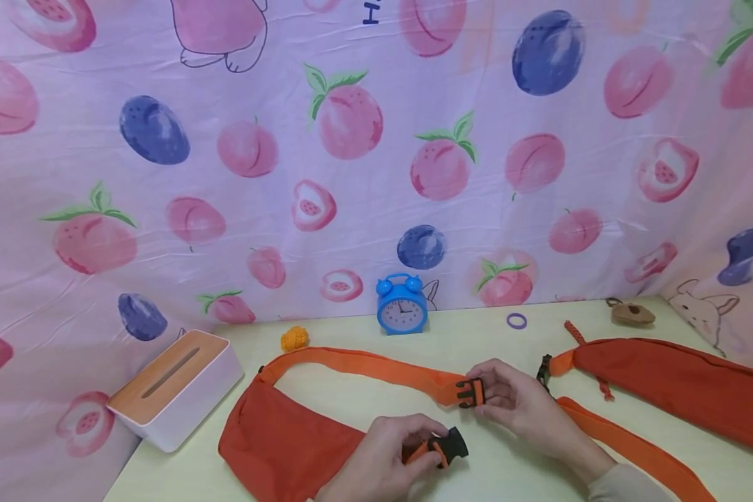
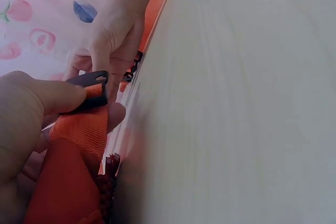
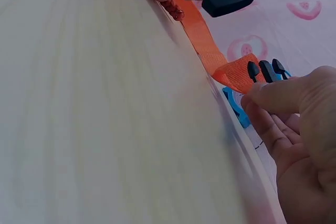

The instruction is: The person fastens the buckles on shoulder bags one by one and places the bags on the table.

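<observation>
One pronged clip (image 1: 467,395), one blocky socket (image 1: 456,443), woven strap (image 1: 376,367).

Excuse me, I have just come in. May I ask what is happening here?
A person is handling the two halves of a black buckle on a red bag with an orange strap. The left hand grips the socket half, and the right hand pinches the pronged half. At this moment the halves are apart, so the buckle is unfastened. A second red bag lies at the right of the table.
</observation>
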### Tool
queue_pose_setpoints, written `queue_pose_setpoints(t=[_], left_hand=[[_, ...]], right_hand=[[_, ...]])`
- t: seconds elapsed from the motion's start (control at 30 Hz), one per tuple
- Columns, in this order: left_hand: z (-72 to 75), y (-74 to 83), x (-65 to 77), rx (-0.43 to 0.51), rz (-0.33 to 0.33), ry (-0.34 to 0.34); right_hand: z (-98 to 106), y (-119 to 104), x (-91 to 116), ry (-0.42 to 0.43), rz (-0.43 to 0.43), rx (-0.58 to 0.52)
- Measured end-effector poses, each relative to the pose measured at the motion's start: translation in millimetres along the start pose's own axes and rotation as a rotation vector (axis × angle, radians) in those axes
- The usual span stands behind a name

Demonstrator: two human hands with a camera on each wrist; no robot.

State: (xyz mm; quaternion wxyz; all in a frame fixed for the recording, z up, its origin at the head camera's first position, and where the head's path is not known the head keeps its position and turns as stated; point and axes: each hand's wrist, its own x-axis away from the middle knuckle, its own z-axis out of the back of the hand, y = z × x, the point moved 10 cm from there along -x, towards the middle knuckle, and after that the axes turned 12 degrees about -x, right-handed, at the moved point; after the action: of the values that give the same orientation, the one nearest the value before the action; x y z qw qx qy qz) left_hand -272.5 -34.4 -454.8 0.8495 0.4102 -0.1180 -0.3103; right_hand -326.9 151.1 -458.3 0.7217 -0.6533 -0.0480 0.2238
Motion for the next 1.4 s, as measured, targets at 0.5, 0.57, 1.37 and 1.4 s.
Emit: queue_pose_setpoints(t=[0.5,0.57,1.37,1.4], left_hand=[[-3.9,-4.3,-0.2,-0.156,0.058,-0.038],[-5.5,-8.0,0.3,-0.117,0.104,-0.048],[28.9,10.6,0.6,-0.119,-0.015,0.304],[30.1,11.1,0.6,-0.129,-0.017,0.317]], right_hand=[[-1,1,0,0.009,-0.017,0.064],[-2,2,0,0.004,-0.023,0.062],[-23,-31,2,-0.1,0.165,-0.023],[-25,-33,2,-0.114,0.181,-0.039]])
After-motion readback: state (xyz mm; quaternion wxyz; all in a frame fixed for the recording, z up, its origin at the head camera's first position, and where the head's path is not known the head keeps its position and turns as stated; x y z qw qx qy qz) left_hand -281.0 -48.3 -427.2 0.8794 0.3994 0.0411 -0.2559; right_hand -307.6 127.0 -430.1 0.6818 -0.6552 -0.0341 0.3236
